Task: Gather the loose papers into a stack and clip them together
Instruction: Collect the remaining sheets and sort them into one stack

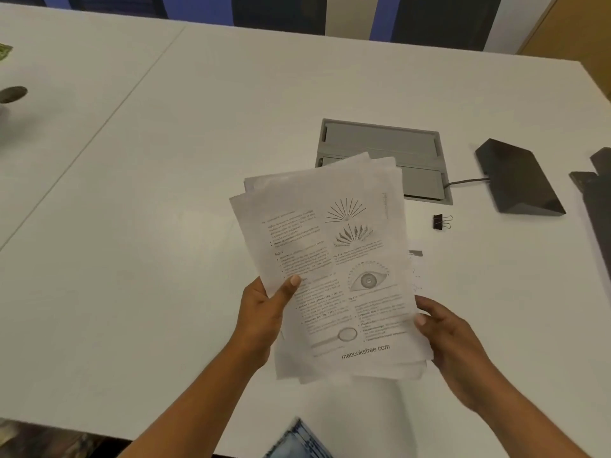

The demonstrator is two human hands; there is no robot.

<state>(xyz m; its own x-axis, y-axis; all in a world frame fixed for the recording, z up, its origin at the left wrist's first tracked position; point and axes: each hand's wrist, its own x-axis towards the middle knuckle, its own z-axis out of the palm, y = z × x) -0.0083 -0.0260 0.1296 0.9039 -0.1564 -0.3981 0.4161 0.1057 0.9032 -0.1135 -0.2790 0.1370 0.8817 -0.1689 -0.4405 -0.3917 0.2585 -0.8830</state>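
Note:
An uneven stack of printed papers is held above the white table, its sheets fanned out of line at the top and bottom edges. The top sheet shows text and eye drawings. My left hand grips the stack's left edge, thumb on top. My right hand holds the lower right edge. A black binder clip lies on the table to the right of the stack, apart from it. One more sheet lies flat on the table, mostly hidden behind the stack's right edge.
A grey cable hatch is set into the table behind the papers. A dark wedge-shaped box with a cable stands at the right, with more dark items at the right edge. A small plant pot sits far left.

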